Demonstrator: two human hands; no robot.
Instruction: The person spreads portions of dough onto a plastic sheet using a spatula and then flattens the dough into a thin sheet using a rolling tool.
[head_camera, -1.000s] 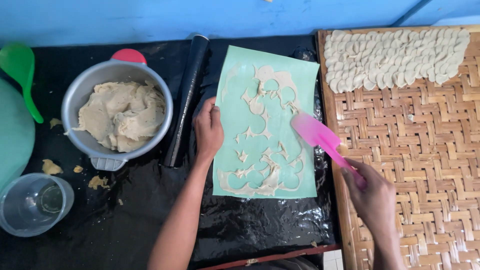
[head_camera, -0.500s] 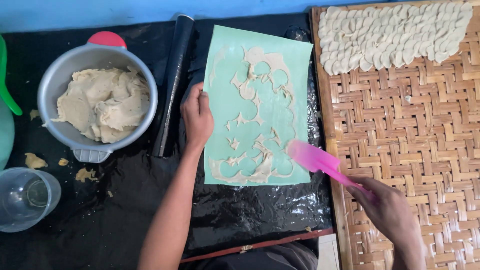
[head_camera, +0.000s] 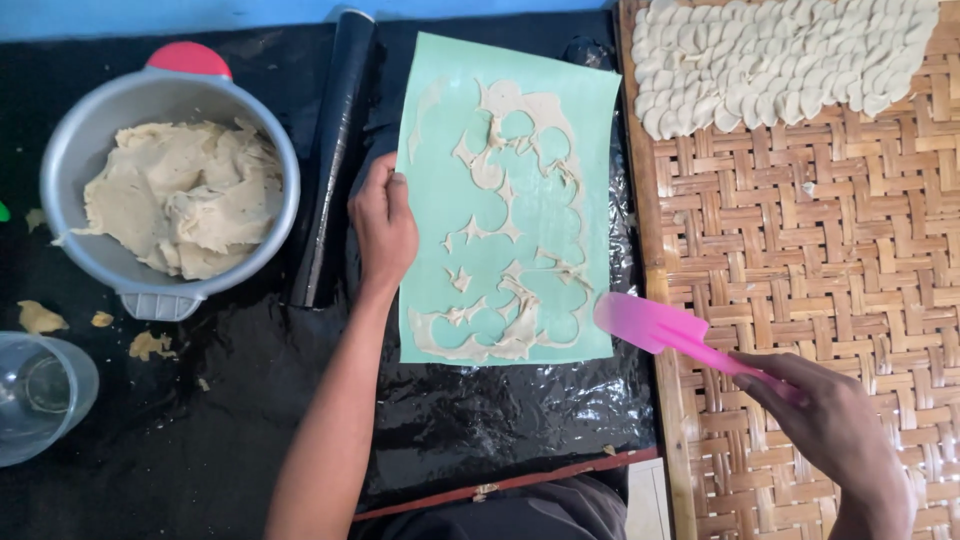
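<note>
Pink silicone spatula (head_camera: 655, 325) is gripped by its handle in the right hand (head_camera: 835, 430), fingers closed round it, blade held just off the near-right corner of the mint-green mat (head_camera: 440, 200). The mat's left edge is pinned by the left hand (head_camera: 385, 225), fingers curled over it, palm down. The mat lies on black plastic sheeting (head_camera: 500, 420) at scene centre, between a black rolling pin (head_camera: 330, 160) on the left and a woven bamboo tray (head_camera: 800, 280) on the right.

Leftover dough scraps (head_camera: 520, 260) are stuck to the mat as a thin, pale beige web with round holes cut out, thickest along the near edge. Judged from this: the blade is best laid flat and low against the mat, and the thin strips pushed together in one pass, with the mat kept pinned so it is not dragged. Tearing of the thin strips is likely if the blade is angled steeply.

Cut dough pieces (head_camera: 780, 55) are rowed at the tray's far end. A grey metal bowl of dough (head_camera: 170, 195) sits far left; a clear glass (head_camera: 40, 395) is seen near left.
</note>
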